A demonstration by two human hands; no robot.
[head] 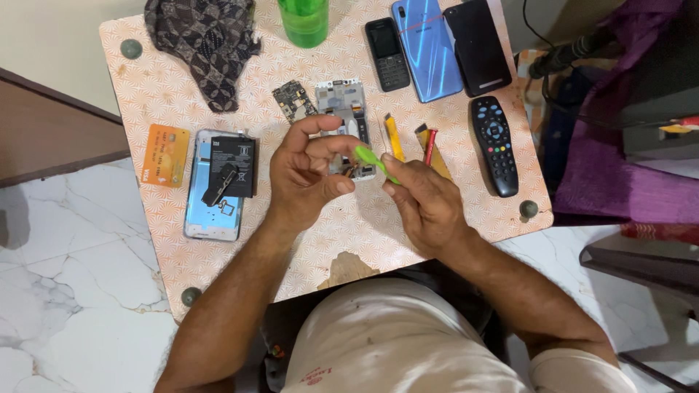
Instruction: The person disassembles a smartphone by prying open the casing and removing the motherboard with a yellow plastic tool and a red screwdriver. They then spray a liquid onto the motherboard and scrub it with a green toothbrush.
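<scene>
My right hand [426,204] grips a small green tool [373,161], its tip pointing toward my left hand. My left hand [306,175] hovers over the table with its fingers curled, pinching something too small to make out. Both hands are above the lower end of an opened white phone frame [344,109] that lies on the patterned table [167,87]. A loose circuit board [293,100] lies just left of the frame. Further left sits a phone back shell [200,211] with a black battery [234,156] and a small black part on it.
An orange card [166,155] lies by the left edge. A dark patterned cloth [204,44] and green cup [304,20] are at the back. A keypad phone [386,54], blue phone [428,47], black phone [477,47], remote [495,144] and yellow and red tools [429,145] lie to the right.
</scene>
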